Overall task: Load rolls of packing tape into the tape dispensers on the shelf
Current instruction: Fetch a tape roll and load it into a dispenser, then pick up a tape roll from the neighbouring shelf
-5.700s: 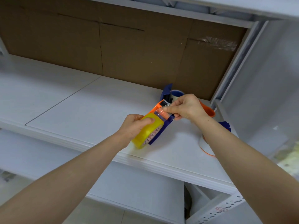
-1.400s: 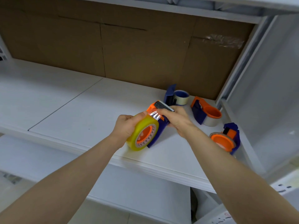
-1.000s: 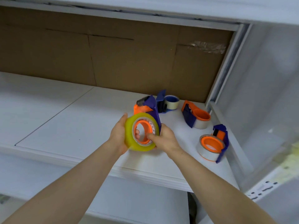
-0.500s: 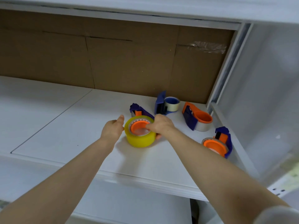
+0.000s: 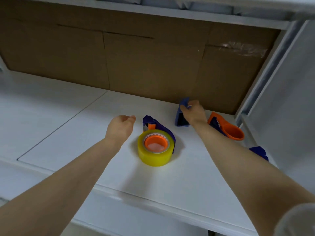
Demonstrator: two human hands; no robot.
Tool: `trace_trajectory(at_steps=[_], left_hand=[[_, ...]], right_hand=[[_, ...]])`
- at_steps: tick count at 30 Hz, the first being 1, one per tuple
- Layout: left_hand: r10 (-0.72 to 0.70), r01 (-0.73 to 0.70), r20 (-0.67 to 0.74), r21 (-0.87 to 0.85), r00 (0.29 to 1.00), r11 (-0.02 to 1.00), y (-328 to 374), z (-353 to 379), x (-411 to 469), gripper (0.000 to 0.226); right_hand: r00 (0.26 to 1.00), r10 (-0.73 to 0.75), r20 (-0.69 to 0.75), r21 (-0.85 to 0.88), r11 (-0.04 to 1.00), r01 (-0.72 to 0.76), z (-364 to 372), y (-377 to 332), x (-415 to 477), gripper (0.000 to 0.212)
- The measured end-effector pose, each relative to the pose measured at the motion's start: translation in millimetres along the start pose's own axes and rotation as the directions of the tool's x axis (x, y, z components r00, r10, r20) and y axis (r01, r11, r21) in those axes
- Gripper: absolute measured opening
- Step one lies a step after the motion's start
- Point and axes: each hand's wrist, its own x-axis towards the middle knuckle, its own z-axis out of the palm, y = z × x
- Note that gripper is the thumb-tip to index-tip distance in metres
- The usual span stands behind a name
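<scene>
A blue and orange tape dispenser point(image 5: 156, 126) lies flat on the white shelf point(image 5: 71, 133) with a yellow roll of tape point(image 5: 156, 155) loaded on its orange hub. My left hand point(image 5: 120, 127) hovers just left of it, fingers loosely curled, holding nothing. My right hand point(image 5: 193, 112) reaches to the back of the shelf and grips the top of a second blue dispenser point(image 5: 181, 114), which stands upright; its tape roll is hidden behind my hand.
A third dispenser point(image 5: 226, 128), orange and blue, lies to the right near the shelf's upright post point(image 5: 265, 70). Part of a fourth blue dispenser point(image 5: 259, 152) shows behind my right forearm. Brown cardboard point(image 5: 136, 62) backs the shelf.
Both hands have let go of the dispenser with the yellow roll, which now lies on the shelf. My right hand has moved back to the upright blue dispenser and taken hold of it.
</scene>
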Motion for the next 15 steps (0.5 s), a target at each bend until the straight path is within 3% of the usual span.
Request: trace_trajectory(at_steps=[4, 6, 11, 15], left_hand=[[0.054, -0.054, -0.004, 0.079, 0.999, 0.995, 14, -4, 8, 0.02], [0.07, -0.069, 0.0, 0.093, 0.998, 0.993, 19, -4, 11, 0.018], [0.063, -0.065, 0.027, 0.049, 0.998, 0.997, 18, -1, 10, 0.026], [0.002, -0.001, 0.056, -0.032, 0.998, 1.0, 7, 2, 5, 0.029]], right_hand=[[0.981, 0.125, 0.145, -0.108, 0.988, -0.11, 13, 4, 25, 0.115], [0.958, 0.163, 0.234, -0.158, 0.979, -0.128, 23, 7, 38, 0.13], [0.962, 0.131, 0.238, -0.447, 0.894, -0.011, 29, 15, 51, 0.09], [0.954, 0.123, 0.272, -0.471, 0.882, 0.02, 22, 16, 34, 0.086]])
